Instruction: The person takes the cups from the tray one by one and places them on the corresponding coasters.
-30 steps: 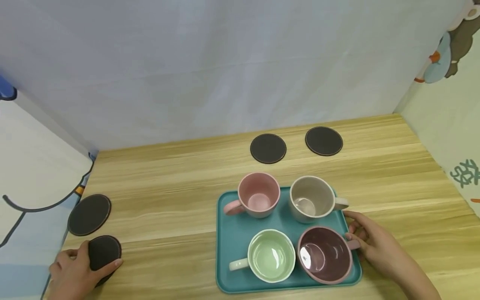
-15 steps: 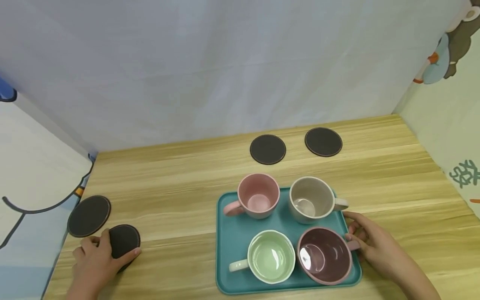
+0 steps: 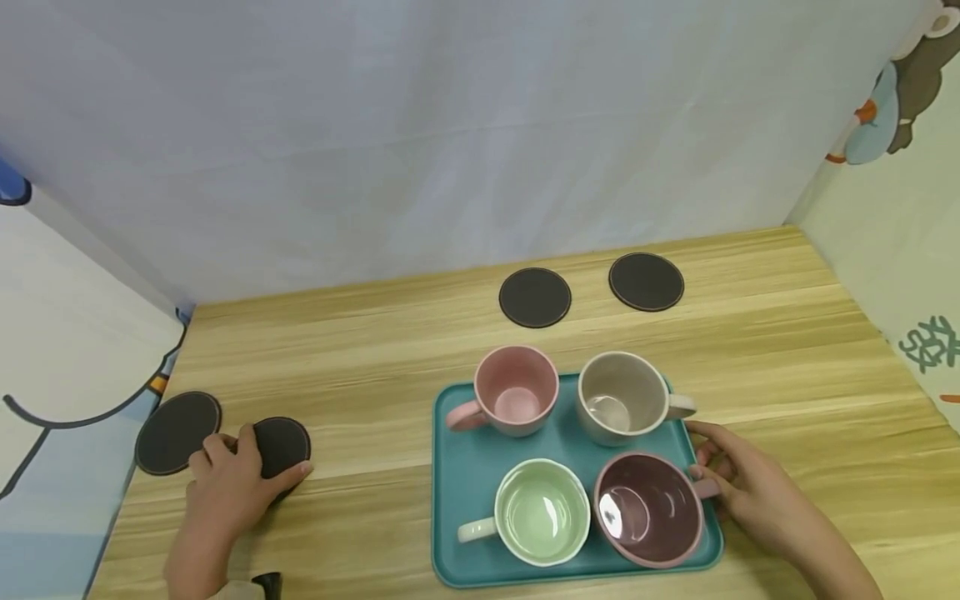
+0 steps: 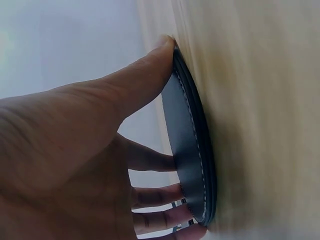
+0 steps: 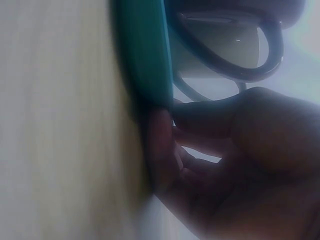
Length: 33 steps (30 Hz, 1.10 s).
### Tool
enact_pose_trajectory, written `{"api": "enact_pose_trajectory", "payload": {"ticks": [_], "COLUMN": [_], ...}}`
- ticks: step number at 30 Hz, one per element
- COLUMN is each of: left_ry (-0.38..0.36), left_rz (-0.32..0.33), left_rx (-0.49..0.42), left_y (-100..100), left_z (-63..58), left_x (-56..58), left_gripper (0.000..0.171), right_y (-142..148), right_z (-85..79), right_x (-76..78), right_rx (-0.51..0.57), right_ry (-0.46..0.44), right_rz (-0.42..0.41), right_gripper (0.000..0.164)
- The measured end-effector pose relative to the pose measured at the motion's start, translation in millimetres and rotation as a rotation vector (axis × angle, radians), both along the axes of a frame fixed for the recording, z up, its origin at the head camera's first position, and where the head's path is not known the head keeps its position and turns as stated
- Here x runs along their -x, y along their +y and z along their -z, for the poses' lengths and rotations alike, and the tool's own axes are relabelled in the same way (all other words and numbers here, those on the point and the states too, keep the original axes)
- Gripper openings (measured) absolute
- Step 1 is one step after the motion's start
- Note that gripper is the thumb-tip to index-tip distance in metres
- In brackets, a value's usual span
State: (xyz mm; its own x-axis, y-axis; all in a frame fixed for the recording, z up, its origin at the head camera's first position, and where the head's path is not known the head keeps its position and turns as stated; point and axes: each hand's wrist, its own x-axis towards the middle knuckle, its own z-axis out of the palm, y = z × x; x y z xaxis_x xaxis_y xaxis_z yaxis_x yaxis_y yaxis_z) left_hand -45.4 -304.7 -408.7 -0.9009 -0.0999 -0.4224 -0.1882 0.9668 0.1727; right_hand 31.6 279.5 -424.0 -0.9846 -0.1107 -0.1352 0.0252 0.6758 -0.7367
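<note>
I've got green writing (image 3: 930,343) beyond the right hand (image 3: 742,487), unreadable from here; that hand pinches the tray (image 3: 459,467) beside it, while the left hand (image 3: 228,483) grips a coaster (image 3: 282,442).

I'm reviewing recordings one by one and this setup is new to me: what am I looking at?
There is no machine here, only a person's bare left hand and right hand. The wide picture comes from a camera worn on the head, looking forward and down; the two close ones come from cameras on the wrists, one each, so the scene looks turned sideways. On the wooden table is a teal tray carrying a pink mug, a beige mug, a green mug and a plum mug. Two black coasters lie beyond it, and a third coaster near the table's left side. The left hand grips a round black coaster between thumb and fingers; the right hand holds the tray's right edge.
</note>
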Motion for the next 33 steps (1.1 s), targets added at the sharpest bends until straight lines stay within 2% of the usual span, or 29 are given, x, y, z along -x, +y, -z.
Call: {"api": "enact_pose_trajectory", "payload": {"ticks": [8, 17, 33], "left_ry": [0.030, 0.039, 0.120], "left_rz": [0.056, 0.081, 0.170], "left_rx": [-0.002, -0.030, 0.006], "left_y": [10, 29, 51], "left_z": [-2.2, -8.3, -8.0], "left_x": [13.6, 29.9, 47.8], "left_gripper": [0.121, 0.117, 0.107], "right_y": [-1, 2, 1], "right_z": [-0.5, 1.3, -0.2], "right_x": [-0.1, 1.5, 1.2], "right_rx": [0.011, 0.002, -0.019], "right_ry": [-0.007, 0.025, 0.005], "right_rz": [0.000, -0.017, -0.006], "right_gripper": [0.057, 0.054, 0.054]}}
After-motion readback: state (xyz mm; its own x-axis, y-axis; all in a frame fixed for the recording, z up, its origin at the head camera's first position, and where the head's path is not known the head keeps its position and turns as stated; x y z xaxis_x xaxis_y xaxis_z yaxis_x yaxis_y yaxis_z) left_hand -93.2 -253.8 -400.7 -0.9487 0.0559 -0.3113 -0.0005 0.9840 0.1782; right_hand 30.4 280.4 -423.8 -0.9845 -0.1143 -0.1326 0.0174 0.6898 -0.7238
